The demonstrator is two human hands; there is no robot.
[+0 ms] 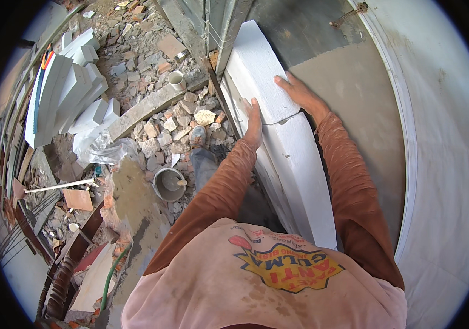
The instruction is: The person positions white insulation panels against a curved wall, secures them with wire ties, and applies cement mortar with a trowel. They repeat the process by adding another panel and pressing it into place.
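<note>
A white lightweight wall block (259, 68) lies at the far end of a low row of blocks, against a metal post. My left hand (253, 125) presses its left face, with fingers stretched along the side. From the right, my right hand (304, 97) grips the same block, thumb on the top face and the other fingers partly hidden over the far edge. Nearer to me, a second white block (300, 170) meets it end to end, with a thin dark joint between them.
Broken brick and stone rubble covers the ground at left. A bucket (169, 183) with a handled tool and a white cup (177, 80) stand there. Stacked white blocks (70, 93) carry a handsaw (40, 93). A grey sheet (366, 109) lies right of the row.
</note>
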